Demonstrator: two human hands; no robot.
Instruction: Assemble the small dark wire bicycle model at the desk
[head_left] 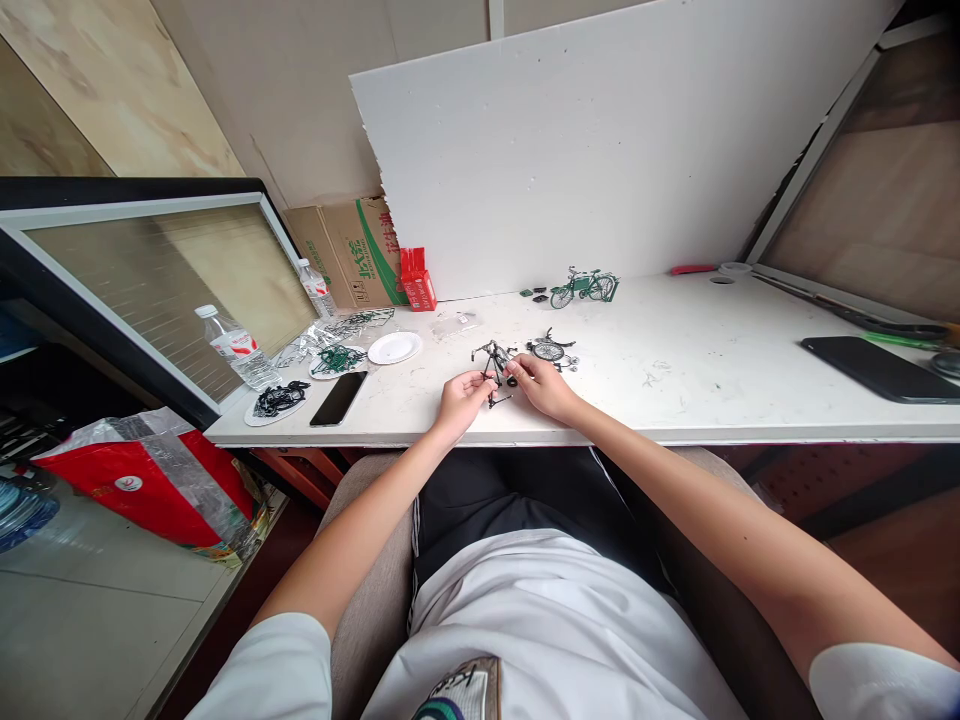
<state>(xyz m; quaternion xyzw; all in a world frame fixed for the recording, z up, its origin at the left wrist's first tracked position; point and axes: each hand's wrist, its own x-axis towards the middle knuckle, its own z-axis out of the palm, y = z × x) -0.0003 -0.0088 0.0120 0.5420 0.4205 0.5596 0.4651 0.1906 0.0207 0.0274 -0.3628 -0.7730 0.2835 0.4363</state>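
Note:
Near the table's front edge, both my hands hold a small black model bicycle frame (493,358) with its handlebar up. My left hand (463,400) pinches it low on the left side. From the right, my right hand (541,384) has its fingertips closed at the frame; any tiny part between them is too small to make out. Just beyond my right hand lie a black model wheel (547,347) and several small black pieces. Farther back stands a green model bicycle (585,287), with small dark parts beside it.
On the left are a white plate (395,348), a phone (339,398), black parts (280,398), green parts (339,359) and a water bottle (237,348). A red box (418,279) stands by a carton (349,255). A black tablet-like device (881,369) lies right.

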